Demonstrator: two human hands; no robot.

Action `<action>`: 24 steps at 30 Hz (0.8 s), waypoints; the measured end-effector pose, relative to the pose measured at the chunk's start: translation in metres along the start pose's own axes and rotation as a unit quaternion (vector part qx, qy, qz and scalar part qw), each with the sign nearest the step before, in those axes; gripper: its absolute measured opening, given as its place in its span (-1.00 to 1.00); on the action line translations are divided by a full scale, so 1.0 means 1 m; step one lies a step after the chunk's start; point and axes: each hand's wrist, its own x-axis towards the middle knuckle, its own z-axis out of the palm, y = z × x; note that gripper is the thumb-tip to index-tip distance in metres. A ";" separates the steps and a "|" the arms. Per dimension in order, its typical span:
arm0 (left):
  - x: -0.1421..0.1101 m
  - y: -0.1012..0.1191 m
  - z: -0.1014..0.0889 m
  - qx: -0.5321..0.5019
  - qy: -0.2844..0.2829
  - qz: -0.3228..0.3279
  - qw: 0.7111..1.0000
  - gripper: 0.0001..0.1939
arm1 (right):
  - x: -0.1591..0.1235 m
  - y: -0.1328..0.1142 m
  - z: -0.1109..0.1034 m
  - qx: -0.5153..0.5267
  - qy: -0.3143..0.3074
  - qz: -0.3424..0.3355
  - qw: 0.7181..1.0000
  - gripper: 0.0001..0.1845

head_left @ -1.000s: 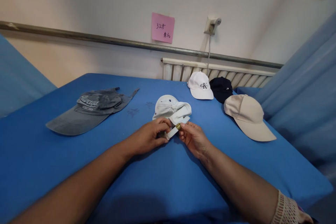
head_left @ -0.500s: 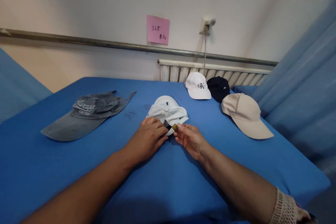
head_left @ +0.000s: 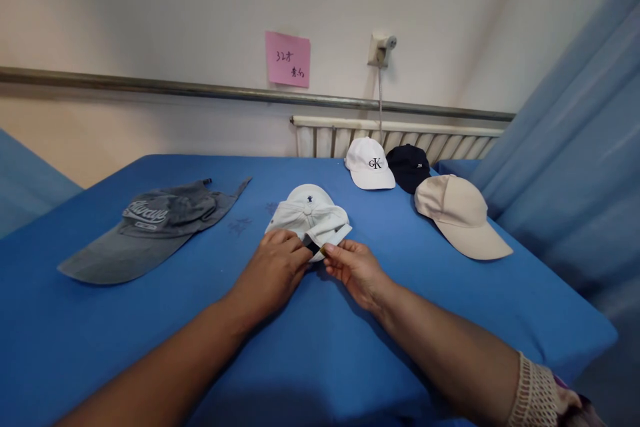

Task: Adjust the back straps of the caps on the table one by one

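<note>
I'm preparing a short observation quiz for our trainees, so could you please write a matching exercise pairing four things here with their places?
Things
1. grey cap
2. white GK cap
3. pale cap with a small dark emblem
4. pink note

Places
A. touched by the left hand and right hand
B. above the metal rail
C. beside the dark cap
D. left of both hands

Pairs: 1-D, 2-C, 3-A, 4-B

five caps [head_left: 309,212], two hands [head_left: 273,275], one pink note [head_left: 288,59], one radiator [head_left: 345,125]
</note>
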 end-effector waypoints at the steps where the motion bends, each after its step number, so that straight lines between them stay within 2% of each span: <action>1: 0.000 -0.001 0.000 -0.001 0.004 -0.004 1.000 -0.84 | -0.001 -0.001 0.000 0.006 -0.004 0.003 1.000 -0.61; 5: -0.001 -0.004 0.002 -0.023 0.017 -0.030 0.999 -0.89 | -0.001 -0.003 0.000 0.018 -0.019 0.007 1.000 -0.62; 8: -0.001 -0.004 0.004 -0.076 0.035 -0.057 0.995 -0.84 | 0.000 -0.002 -0.001 0.022 -0.020 0.002 1.000 -0.62; 11: -0.001 -0.003 0.005 -0.116 0.081 -0.087 0.986 -0.81 | 0.003 -0.001 -0.002 0.027 -0.026 -0.002 0.999 -0.63; 16: 0.001 0.000 0.006 -0.119 0.150 -0.116 0.975 -0.78 | 0.005 0.002 0.000 0.029 -0.020 -0.001 0.999 -0.64; 24: 0.003 0.004 0.016 -0.133 0.150 -0.113 0.973 -0.73 | 0.006 0.001 0.004 0.025 0.008 -0.028 0.999 -0.61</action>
